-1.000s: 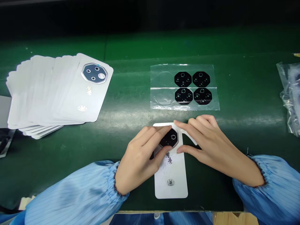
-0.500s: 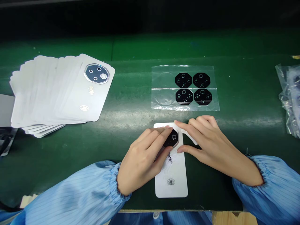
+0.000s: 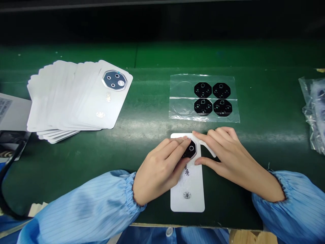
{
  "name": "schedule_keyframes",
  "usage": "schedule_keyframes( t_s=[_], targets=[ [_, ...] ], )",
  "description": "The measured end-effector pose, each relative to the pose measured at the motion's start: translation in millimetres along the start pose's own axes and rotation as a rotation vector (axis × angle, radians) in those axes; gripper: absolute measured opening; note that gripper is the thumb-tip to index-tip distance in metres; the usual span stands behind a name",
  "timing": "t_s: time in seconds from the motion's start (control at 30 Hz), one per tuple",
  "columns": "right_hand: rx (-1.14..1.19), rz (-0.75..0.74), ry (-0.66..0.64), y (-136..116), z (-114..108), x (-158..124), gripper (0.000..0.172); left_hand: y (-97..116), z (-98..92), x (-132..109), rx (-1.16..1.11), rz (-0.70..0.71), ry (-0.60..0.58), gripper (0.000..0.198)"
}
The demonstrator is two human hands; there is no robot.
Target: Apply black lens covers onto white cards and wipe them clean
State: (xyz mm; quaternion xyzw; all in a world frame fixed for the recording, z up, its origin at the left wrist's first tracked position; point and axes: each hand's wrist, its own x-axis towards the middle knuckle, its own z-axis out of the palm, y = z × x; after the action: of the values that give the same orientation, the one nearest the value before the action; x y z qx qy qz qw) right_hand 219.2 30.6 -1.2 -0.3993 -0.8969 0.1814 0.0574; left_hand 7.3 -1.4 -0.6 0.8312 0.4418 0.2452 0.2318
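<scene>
A white phone back panel [image 3: 189, 203] with dark printed characters and a round emblem lies flat near the front edge. At its upper end, a black octagonal lens plate [image 3: 191, 148] sits inside a silver-edged frame, partly covered by my left hand [image 3: 165, 166]. That hand's fingertips and thumb close over the plate's left side. My right hand [image 3: 220, 152] rests at the panel's right edge, index fingertip and thumb spread apart and touching it. Beneath the right index finger, a curved white piece [image 3: 208, 149] juts out; whether the hand grips it is hidden.
Further back lies a clear film sheet [image 3: 181, 113] bearing several black octagonal plates [image 3: 203, 90]. A fanned stack of white panels [image 3: 83, 105] stands at left, near a dark cable [image 3: 7, 189]. Clear plastic bags [image 3: 316, 112] lie at the right edge of the green table [image 3: 142, 149].
The view has shifted, so the stack and the film sheet appear further right. Both hands keep nearly the same places on the panel.
</scene>
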Motion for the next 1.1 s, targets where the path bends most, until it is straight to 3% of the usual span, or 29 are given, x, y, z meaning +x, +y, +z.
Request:
schedule_keyframes(
  t_s=[0.2,0.4,0.77,1.1],
  targets=[
    [0.014,0.009,0.003,0.0,-0.7,-0.7,0.062,-4.7,1.0,-2.5,-0.078,-0.091,-0.021,0.047],
    [0.032,0.014,-0.007,0.5,-1.1,-1.1,0.061,-6.5,0.9,-5.8,-0.083,-0.096,0.030,0.058],
    [0.036,0.021,-0.006,-1.4,-2.6,-0.1,0.061,5.0,4.6,-8.0,-0.023,-0.186,0.085,0.058],
    [0.025,0.014,-0.003,-2.6,-3.2,-0.2,0.059,7.5,1.3,-2.7,-0.112,-0.300,0.066,0.071]
  ],
)
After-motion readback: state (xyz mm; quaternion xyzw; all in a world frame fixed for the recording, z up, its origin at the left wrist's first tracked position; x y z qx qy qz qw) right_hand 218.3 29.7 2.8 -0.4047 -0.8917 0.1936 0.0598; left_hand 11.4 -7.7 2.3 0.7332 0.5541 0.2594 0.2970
